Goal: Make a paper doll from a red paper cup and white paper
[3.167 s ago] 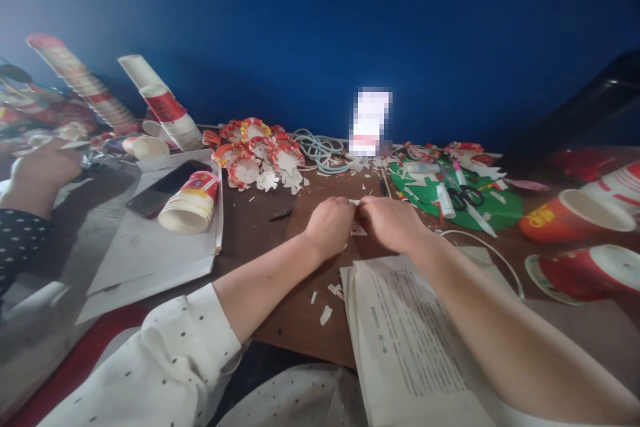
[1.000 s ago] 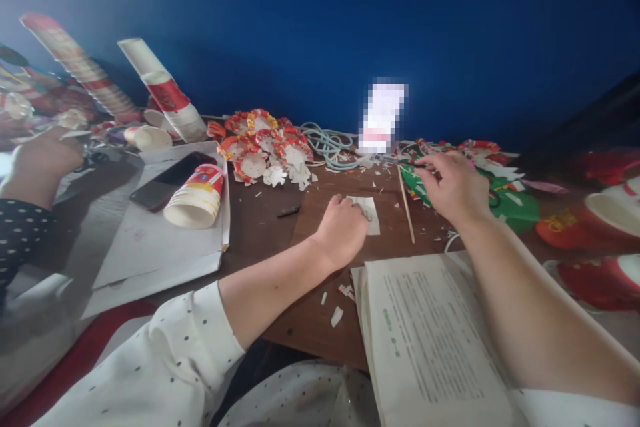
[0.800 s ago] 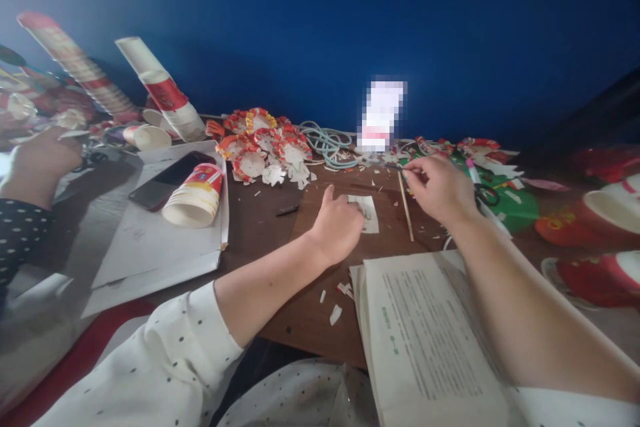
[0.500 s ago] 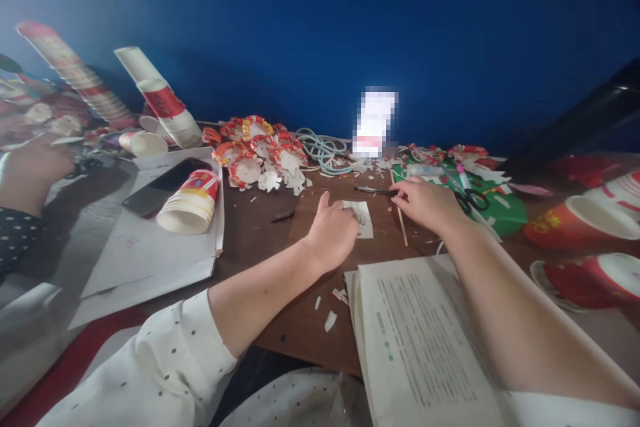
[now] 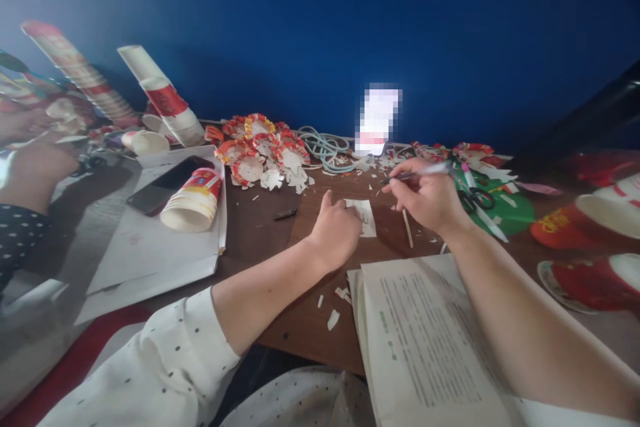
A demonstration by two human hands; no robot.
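Observation:
My left hand rests on the brown table with its fingers curled over the left edge of a small white piece of paper, pressing it down. Faint drawn marks show on that paper; my fingertips are partly hidden. To the right, my right hand is closed around a slim pen, its dark tip pointing left above the table and its pale end blurred. A thin wooden stick lies beneath that hand. Left of my left hand lies a black pen cap.
Paper sheets with print lie in front. Red-and-white cut paper pieces, a coiled cable and a lit, pixelated screen stand behind. Scissors and paper cups are right. Another person's hand is at left.
My right hand has picked the pen up from the table and now holds it raised, tip to the left. My left hand stays on the paper.

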